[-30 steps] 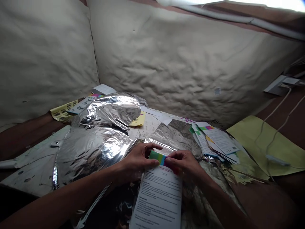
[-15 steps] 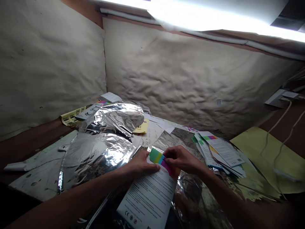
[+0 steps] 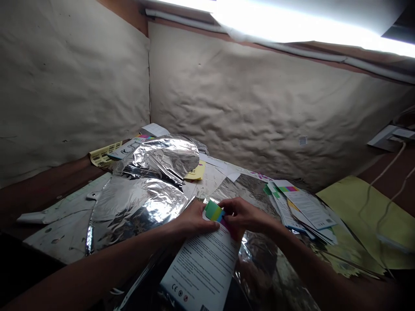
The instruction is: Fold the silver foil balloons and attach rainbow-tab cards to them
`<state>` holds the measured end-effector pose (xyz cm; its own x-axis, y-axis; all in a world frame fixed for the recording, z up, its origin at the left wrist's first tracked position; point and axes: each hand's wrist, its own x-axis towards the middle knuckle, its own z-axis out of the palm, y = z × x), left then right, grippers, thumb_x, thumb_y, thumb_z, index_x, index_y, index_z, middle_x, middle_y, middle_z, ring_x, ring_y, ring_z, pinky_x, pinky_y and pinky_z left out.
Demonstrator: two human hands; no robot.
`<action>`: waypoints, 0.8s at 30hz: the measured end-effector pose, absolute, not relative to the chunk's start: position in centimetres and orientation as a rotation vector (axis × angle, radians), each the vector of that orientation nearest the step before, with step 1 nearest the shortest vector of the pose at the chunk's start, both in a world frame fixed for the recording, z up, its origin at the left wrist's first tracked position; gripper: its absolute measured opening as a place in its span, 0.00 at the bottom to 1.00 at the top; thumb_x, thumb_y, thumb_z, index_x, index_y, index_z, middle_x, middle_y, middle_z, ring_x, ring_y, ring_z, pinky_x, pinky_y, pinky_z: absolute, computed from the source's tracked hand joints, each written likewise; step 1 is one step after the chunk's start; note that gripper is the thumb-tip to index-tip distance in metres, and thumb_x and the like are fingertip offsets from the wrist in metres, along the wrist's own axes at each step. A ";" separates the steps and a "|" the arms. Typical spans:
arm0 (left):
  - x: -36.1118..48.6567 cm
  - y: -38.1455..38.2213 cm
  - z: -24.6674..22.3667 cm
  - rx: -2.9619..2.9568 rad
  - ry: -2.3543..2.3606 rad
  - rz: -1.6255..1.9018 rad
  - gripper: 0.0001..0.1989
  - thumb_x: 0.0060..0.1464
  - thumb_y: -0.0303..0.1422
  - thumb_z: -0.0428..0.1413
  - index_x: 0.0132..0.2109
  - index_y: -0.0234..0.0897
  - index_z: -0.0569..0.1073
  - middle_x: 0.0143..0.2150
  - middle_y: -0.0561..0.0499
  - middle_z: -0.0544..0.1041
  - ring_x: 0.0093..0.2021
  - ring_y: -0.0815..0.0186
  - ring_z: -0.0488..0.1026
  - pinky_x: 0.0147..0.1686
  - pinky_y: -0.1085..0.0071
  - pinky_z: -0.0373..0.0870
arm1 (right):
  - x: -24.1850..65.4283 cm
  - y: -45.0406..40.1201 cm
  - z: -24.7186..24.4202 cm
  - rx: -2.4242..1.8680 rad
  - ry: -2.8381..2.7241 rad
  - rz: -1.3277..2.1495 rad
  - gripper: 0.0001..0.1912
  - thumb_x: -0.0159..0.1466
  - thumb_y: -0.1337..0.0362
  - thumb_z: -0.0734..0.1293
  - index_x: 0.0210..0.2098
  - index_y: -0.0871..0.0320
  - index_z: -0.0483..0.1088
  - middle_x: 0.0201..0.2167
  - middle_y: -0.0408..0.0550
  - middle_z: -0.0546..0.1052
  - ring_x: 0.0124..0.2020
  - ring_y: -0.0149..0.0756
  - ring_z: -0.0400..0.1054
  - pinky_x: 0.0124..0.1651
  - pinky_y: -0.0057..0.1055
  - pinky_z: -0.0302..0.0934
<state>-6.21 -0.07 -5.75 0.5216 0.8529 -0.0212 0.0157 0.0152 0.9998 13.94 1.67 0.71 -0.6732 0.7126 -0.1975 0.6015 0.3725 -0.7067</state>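
A white printed box with a rainbow-striped top end lies tilted in front of me, its text side up. My left hand is closed on its upper left edge, thumb across the front just below the stripes. At the upper right, my right hand pinches the coloured top end of the box with its fingertips, hiding part of the stripes. Under both hands spreads shiny silver plastic film.
On the right lies a pile of similar white printed boxes beside yellow paper. Crumpled silver film is heaped at the back left, near another box and a yellow label sheet. White cables hang at the right.
The whole view has shifted slightly to the right and down. My right fingers have moved a little on the striped end; both hands still hold the box.
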 end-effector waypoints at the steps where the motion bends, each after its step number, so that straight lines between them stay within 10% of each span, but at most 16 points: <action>1: -6.2 0.0 -5.8 1.423 0.828 0.772 0.13 0.47 0.35 0.65 0.39 0.31 0.78 0.33 0.49 0.78 0.33 0.64 0.73 0.32 0.73 0.66 | 14.0 1.6 0.6 -1.207 -2.485 1.135 0.22 0.59 0.71 0.62 0.52 0.58 0.73 0.34 0.45 0.79 0.33 0.34 0.71 0.35 0.27 0.60; 6: -6.2 0.1 -5.6 1.383 0.822 0.787 0.15 0.46 0.35 0.66 0.40 0.31 0.78 0.36 0.48 0.79 0.35 0.63 0.74 0.35 0.71 0.69 | 13.4 -0.1 -0.2 -1.458 -2.364 0.564 0.20 0.59 0.70 0.63 0.50 0.57 0.74 0.36 0.49 0.79 0.35 0.37 0.70 0.37 0.32 0.59; 13: -6.5 0.1 -5.2 1.277 0.722 0.753 0.23 0.43 0.40 0.69 0.44 0.31 0.78 0.39 0.45 0.80 0.37 0.60 0.76 0.38 0.68 0.71 | 16.1 1.7 0.6 -1.053 -1.863 1.852 0.20 0.61 0.57 0.69 0.49 0.61 0.75 0.41 0.50 0.79 0.39 0.37 0.73 0.44 0.33 0.65; 24: -6.3 -0.1 -4.9 1.501 0.843 0.660 0.13 0.46 0.36 0.65 0.38 0.32 0.78 0.33 0.50 0.78 0.32 0.63 0.74 0.31 0.73 0.67 | 14.1 0.6 -1.2 -1.419 -2.343 0.919 0.08 0.56 0.69 0.66 0.34 0.58 0.77 0.31 0.44 0.76 0.30 0.32 0.67 0.32 0.27 0.57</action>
<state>-6.35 -0.09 -4.91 0.5719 0.8173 -0.0708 0.1283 -0.0039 0.9917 14.12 0.60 -1.21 -0.4934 0.8635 -0.1049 0.7044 0.3259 -0.6306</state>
